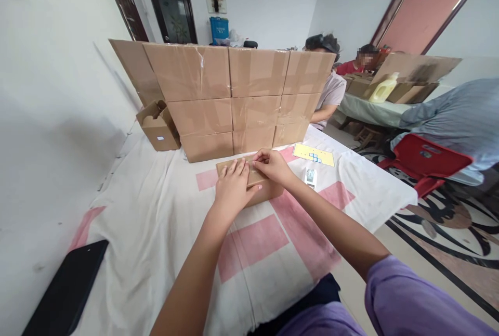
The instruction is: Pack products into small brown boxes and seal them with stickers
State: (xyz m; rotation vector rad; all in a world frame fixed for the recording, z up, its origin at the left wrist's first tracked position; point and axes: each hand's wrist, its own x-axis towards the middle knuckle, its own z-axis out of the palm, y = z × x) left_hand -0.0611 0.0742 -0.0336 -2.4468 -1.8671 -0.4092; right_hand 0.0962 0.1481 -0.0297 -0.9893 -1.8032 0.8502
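A small brown cardboard box (pixel 268 193) lies on the white and pink cloth (pixel 156 221) covering the table, just in front of a wall of stacked boxes. My left hand (pixel 233 186) rests flat on its top, fingers stretched out and pressing the lid. My right hand (pixel 273 164) is at the box's far right edge, fingers curled and pinching the flap there. Both hands touch the box.
Taped cardboard boxes (pixel 234 97) are stacked in rows behind. An open small box (pixel 158 125) stands at the left. A yellow card (pixel 314 154) and a small white item (pixel 310 177) lie to the right. A black tablet (pixel 66 289) lies near left. Other people sit beyond; a red chair (pixel 424 162) stands at the right.
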